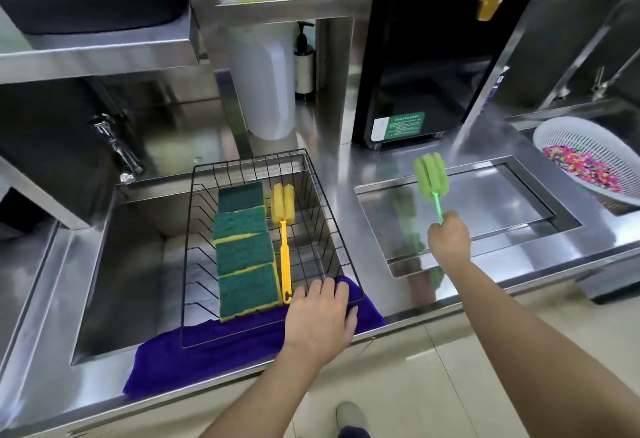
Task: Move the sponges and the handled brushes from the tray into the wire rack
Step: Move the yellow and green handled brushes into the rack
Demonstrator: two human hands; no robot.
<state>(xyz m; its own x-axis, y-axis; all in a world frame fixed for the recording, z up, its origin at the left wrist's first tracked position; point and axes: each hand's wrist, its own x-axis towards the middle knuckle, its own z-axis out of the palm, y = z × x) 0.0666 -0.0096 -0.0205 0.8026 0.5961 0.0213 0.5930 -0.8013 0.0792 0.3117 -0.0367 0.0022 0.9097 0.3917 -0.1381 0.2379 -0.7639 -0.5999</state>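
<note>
A black wire rack [313, 191] stands over the sink, its front edge on a purple cloth [214, 344]. Inside it several green-and-yellow sponges [244, 254] lie in an overlapping row, and a yellow handled brush [284, 229] lies along their right side. My left hand [320, 316] rests on the rack's front right corner, fingers over the wire rim. Above the shallow steel tray [540, 202] on the right, my right hand [448, 243] grips the handle of a green foam brush [431, 174], head pointing up.
The sink [121, 264] has a faucet [116, 146] at its back left. A white colander [588, 157] of coloured bits sits at the far right. A black machine [426, 74], a white container [263, 84] and a soap pump bottle [304, 63] stand at the back.
</note>
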